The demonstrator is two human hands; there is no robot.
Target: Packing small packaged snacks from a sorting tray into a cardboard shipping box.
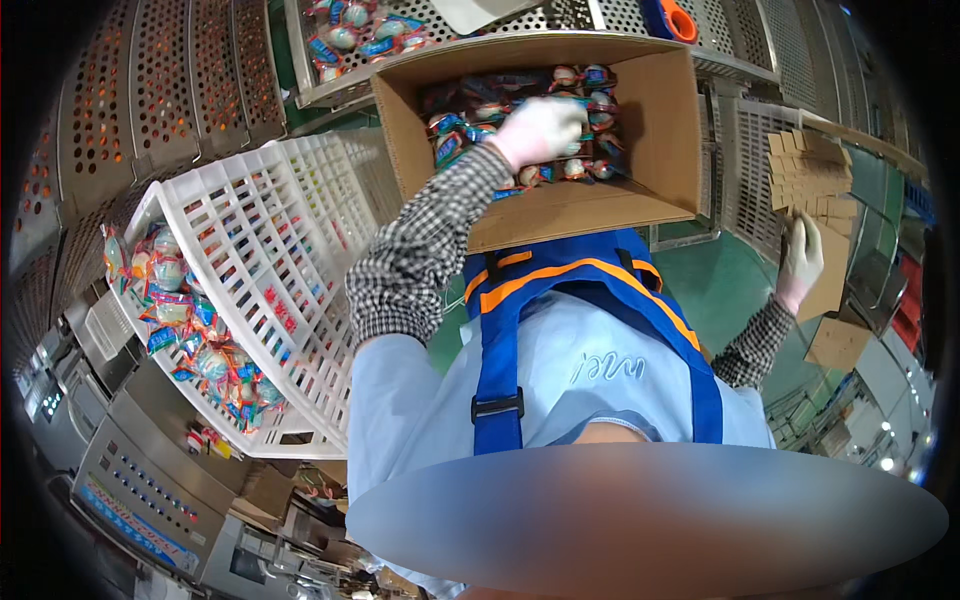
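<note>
My left hand [545, 130], in a white glove, is inside an open cardboard box [570, 212] in front of me. Its fingers curl down over the contents, and the fingertips are hidden and slightly blurred. Round, pale packets [603, 121] in clear, red and blue wrappers lie in the box, with darker ones at the far left. Out to the right, my gloved right hand [801, 265] has its fingers closed at the near edge of some slotted cardboard dividers [808, 172].
A white perforated crate [255, 215], tilted at my left, holds many wrapped packets [205, 345]. More packets [360, 35] lie on the metal perforated tray beyond the box, beside an orange-and-blue handled tool [679, 20]. Flat cardboard [838, 343] rests at right. Control panel [140, 490] stands lower left.
</note>
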